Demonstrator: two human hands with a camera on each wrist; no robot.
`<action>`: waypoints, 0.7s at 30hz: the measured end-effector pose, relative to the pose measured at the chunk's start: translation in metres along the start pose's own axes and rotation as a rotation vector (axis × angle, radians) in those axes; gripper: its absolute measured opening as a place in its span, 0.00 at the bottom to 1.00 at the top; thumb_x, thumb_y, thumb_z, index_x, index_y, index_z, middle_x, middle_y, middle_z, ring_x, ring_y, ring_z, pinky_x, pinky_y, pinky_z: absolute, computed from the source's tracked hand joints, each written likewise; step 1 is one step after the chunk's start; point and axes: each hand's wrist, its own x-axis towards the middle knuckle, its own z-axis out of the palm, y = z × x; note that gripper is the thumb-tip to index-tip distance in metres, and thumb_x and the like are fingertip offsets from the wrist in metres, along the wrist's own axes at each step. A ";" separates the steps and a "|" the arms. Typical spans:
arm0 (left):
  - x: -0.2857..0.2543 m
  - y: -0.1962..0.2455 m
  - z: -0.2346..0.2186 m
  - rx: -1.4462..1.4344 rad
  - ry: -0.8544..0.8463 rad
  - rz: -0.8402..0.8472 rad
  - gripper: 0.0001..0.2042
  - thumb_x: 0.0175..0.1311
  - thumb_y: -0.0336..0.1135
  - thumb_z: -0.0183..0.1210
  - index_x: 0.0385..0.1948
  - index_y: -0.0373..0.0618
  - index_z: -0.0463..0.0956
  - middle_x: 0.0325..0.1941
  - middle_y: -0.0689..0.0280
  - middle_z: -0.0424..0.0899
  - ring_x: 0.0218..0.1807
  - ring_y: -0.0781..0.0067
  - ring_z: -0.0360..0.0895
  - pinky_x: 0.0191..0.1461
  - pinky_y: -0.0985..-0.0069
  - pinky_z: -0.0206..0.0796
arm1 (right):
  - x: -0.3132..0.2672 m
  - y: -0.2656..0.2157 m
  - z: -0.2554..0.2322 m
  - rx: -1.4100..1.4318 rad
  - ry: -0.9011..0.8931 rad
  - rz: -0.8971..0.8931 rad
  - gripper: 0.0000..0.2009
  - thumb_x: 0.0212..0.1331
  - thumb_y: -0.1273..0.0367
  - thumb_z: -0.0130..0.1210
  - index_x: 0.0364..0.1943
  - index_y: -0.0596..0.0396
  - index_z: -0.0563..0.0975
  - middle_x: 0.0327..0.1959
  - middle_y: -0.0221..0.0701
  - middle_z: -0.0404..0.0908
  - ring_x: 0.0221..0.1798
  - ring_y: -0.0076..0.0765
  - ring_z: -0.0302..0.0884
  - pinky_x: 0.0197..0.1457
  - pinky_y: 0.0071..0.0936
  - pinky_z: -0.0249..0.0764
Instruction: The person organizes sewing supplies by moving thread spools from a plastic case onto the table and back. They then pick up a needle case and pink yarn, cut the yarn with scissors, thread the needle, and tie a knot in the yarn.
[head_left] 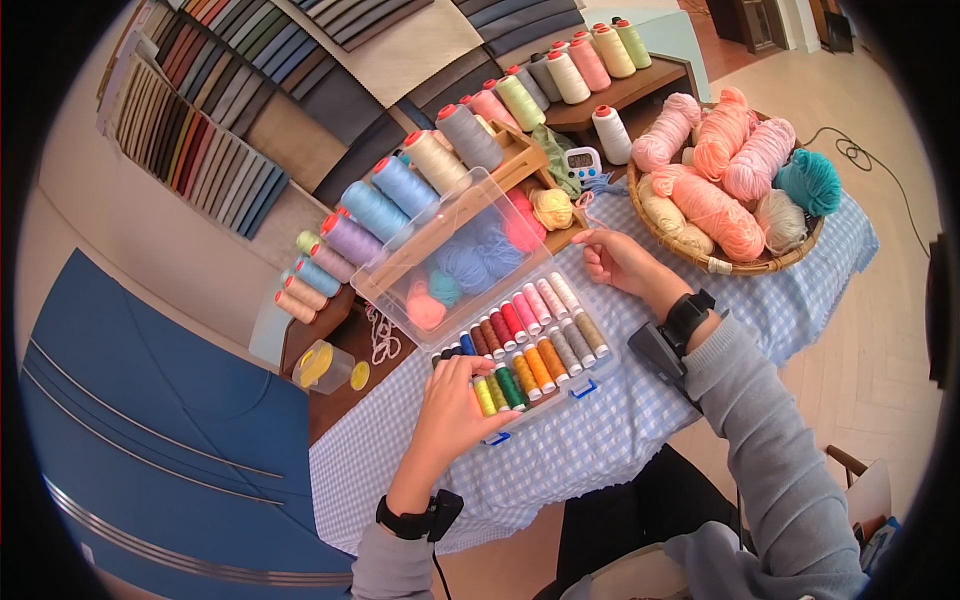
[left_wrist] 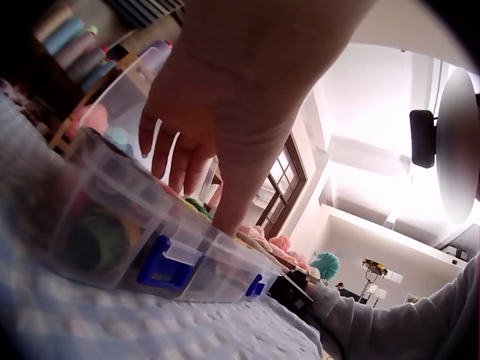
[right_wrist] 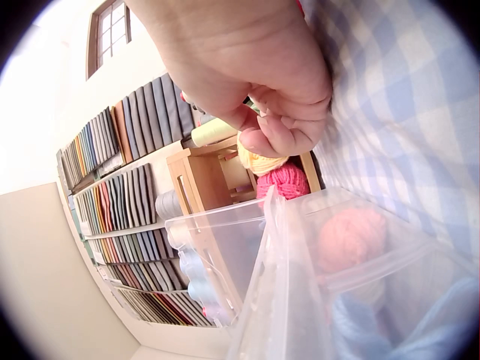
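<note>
A clear plastic box (head_left: 548, 408) with blue latches holds rows of thread spools (head_left: 524, 372) in many colours. Its transparent lid (head_left: 400, 275) stands raised at the back. My left hand (head_left: 450, 410) reaches over the box's left end, fingers spread above the dark and yellow-green spools, thumb at the front rim. In the left wrist view its fingers point down toward the spools. Beyond the box's right end, my right hand (head_left: 622, 265) hovers near the lid's side with fingers curled inward; nothing shows between them in the right wrist view (right_wrist: 277, 105).
A wicker basket (head_left: 770, 265) of yarn skeins stands at the right. Behind the lid, a wooden rack (head_left: 515, 160) carries large thread cones and yarn balls. A white timer (head_left: 582, 162) and a small yellow-lidded tub (head_left: 325, 367) sit nearby on a checked cloth (head_left: 570, 470) and brown surface.
</note>
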 end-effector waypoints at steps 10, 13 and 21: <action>0.000 -0.005 -0.001 -0.144 -0.004 -0.023 0.27 0.35 0.37 0.70 0.40 0.43 0.68 0.41 0.62 0.72 0.46 0.65 0.69 0.50 0.72 0.60 | -0.001 0.000 0.000 -0.003 -0.011 -0.001 0.07 0.60 0.70 0.39 0.38 0.56 0.68 0.15 0.25 0.63 0.16 0.22 0.57 0.17 0.18 0.52; -0.003 -0.010 -0.009 -0.240 0.011 -0.070 0.27 0.35 0.37 0.70 0.40 0.43 0.68 0.43 0.63 0.71 0.47 0.67 0.69 0.51 0.73 0.60 | -0.002 -0.001 0.001 -0.012 -0.004 0.000 0.07 0.60 0.70 0.39 0.38 0.56 0.68 0.15 0.25 0.63 0.16 0.22 0.57 0.17 0.18 0.52; -0.021 -0.023 -0.040 -0.025 0.024 -0.051 0.28 0.32 0.40 0.71 0.38 0.43 0.67 0.42 0.61 0.70 0.49 0.60 0.67 0.54 0.70 0.58 | -0.001 -0.001 0.000 -0.025 -0.006 0.005 0.07 0.60 0.70 0.39 0.38 0.55 0.68 0.15 0.25 0.63 0.17 0.22 0.58 0.18 0.19 0.54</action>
